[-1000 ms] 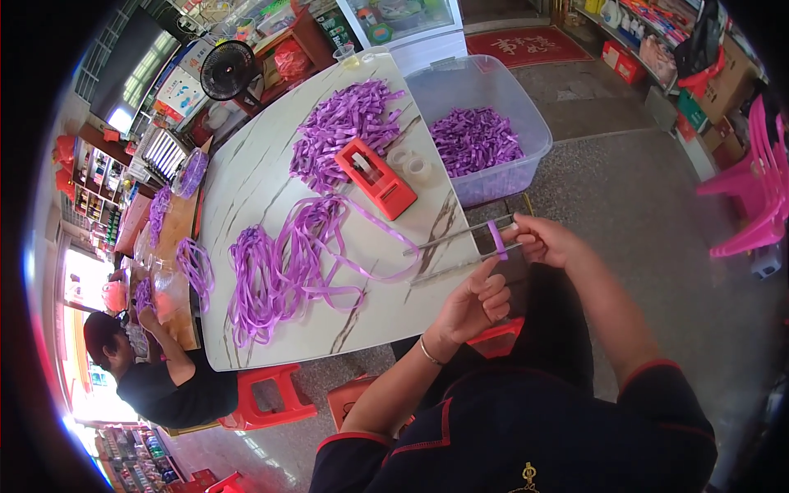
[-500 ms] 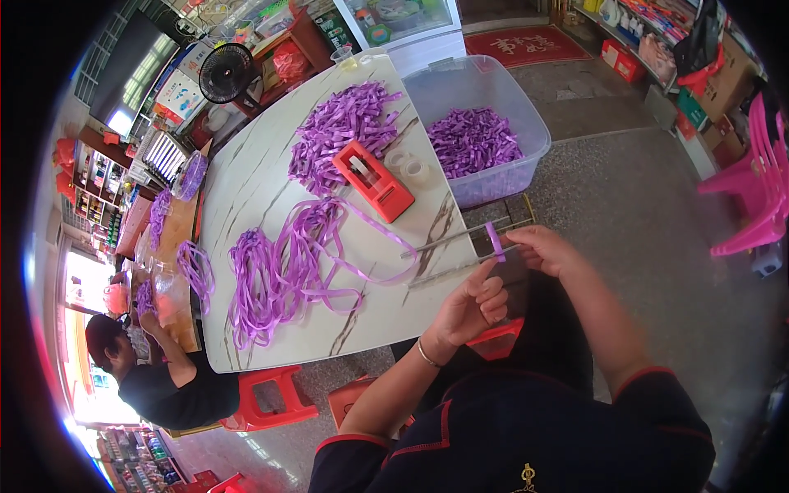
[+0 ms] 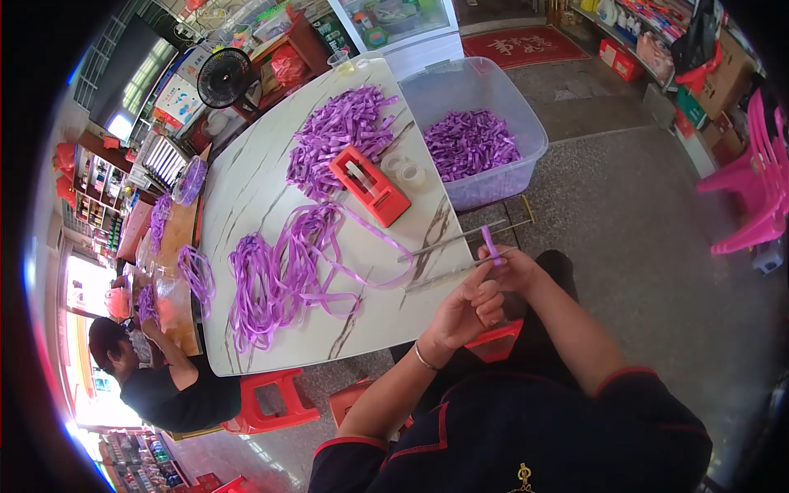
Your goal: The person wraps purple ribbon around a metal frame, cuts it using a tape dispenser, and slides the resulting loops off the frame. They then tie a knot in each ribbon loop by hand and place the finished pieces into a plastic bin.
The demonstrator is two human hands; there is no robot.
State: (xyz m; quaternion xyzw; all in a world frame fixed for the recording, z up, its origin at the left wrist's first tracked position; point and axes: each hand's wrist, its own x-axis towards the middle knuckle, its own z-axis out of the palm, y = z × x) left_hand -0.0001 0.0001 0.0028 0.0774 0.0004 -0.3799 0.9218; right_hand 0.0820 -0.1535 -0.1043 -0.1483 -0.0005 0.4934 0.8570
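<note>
A short loop of purple ribbon point(image 3: 490, 241) is wrapped around the thin metal rods point(image 3: 448, 243) that jut past the table's right edge. My left hand point(image 3: 470, 316) has its thumb and index finger pressed together at the loop's lower end, its other fingers curled in. Against the same end, my right hand point(image 3: 516, 269) pinches from the right, its fingertips partly hidden behind the left ones. A long strand of ribbon point(image 3: 382, 283) runs from the rods to loose purple ribbon hanks point(image 3: 283, 271) on the white marbled table point(image 3: 378, 329).
A red tape dispenser point(image 3: 371, 187) stands beside clear tape rolls point(image 3: 404, 170) and a heap of purple ribbon pieces point(image 3: 341, 123). Right of the table, a clear plastic bin point(image 3: 530, 140) holds more pieces. Another person point(image 3: 177, 386) sits at the far left. Pink chairs point(image 3: 752, 189) stand at right.
My right hand has moved left and down to meet my left fingers at the ribbon loop. The left hand has barely shifted.
</note>
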